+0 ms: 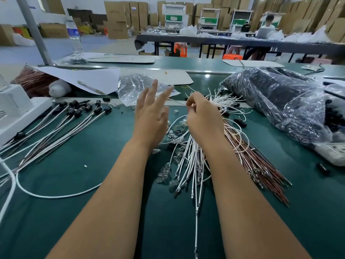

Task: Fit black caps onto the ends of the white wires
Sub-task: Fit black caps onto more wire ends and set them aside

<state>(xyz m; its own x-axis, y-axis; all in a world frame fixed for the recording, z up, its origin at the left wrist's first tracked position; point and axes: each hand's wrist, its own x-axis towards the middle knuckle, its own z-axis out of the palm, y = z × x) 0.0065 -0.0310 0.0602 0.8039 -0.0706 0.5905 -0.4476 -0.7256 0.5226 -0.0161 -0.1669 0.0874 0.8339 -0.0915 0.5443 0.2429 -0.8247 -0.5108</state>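
A loose bundle of white wires [188,157] lies on the green table in the middle, fanning out beyond my right hand. My right hand [204,118] hovers over the bundle with curled fingers that pinch a thin wire end. My left hand [152,113] is raised beside it, fingers spread and straight, holding nothing. To the left lie several finished wires with black caps [78,109] on their far ends. A clear bag full of black caps [276,98] sits at the right. One long white wire [196,221] runs toward me.
Brown wires [261,165] lie beside the white bundle. An empty clear bag [134,86], paper with a pen [89,86], a white device [16,111] and a water bottle [74,36] are on the left. Other tables, cartons and seated persons fill the background.
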